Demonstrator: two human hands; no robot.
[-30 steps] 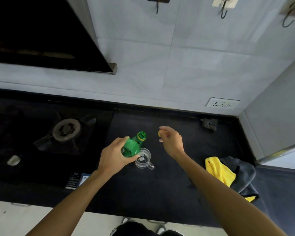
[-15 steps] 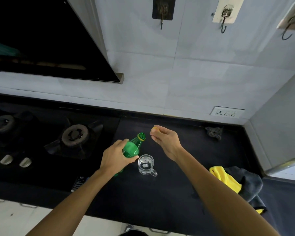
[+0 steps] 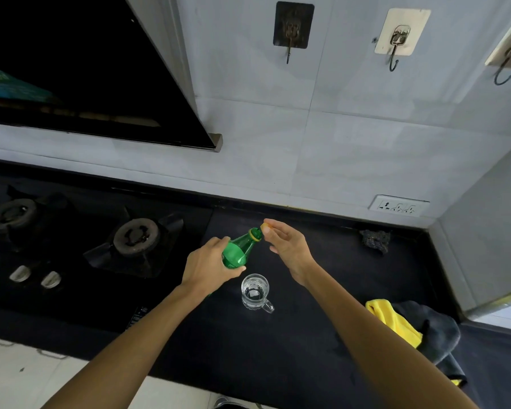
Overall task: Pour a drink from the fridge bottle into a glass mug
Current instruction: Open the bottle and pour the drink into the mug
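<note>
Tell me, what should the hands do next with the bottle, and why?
Probably set the cap onto the bottle and twist. The right hand pinches the cap right beside the open mouth, the left hand grips the tilted bottle, and the mug stands apart, not under the mouth.

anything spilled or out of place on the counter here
No spill shows on the counter. The glass mug stands upright, the left hand holds the open green bottle tilted, the right hand pinches its cap. Only the cloths lie bunched at the right.
</note>
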